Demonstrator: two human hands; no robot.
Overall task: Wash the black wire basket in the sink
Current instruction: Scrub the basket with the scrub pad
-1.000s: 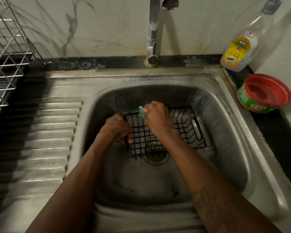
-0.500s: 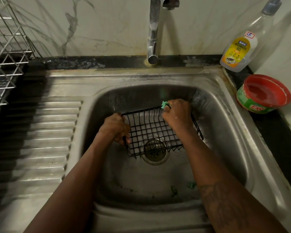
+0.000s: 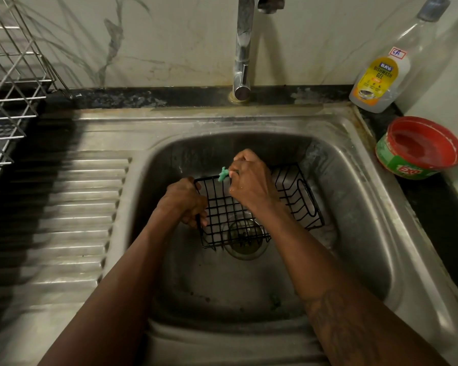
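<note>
Just beneath right hand (image 3: 250, 184), wire basket (image 3: 294, 199)

The bottle (image 3: 378, 77) label reads "DISHWASH GEL" (brand above it unclear); the tub (image 3: 401, 167) reads "EXO".

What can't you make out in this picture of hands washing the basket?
Head view:
- Green scrubber: mostly hidden inside the right hand; only a tip shows.
- Tap: spout cut off by the top edge.
- Dish rack: cut off by the left edge.
- Drain: partly behind the black wire basket and the right forearm.
- Left hand: fingertips hidden, curled round the basket's rim.
</note>
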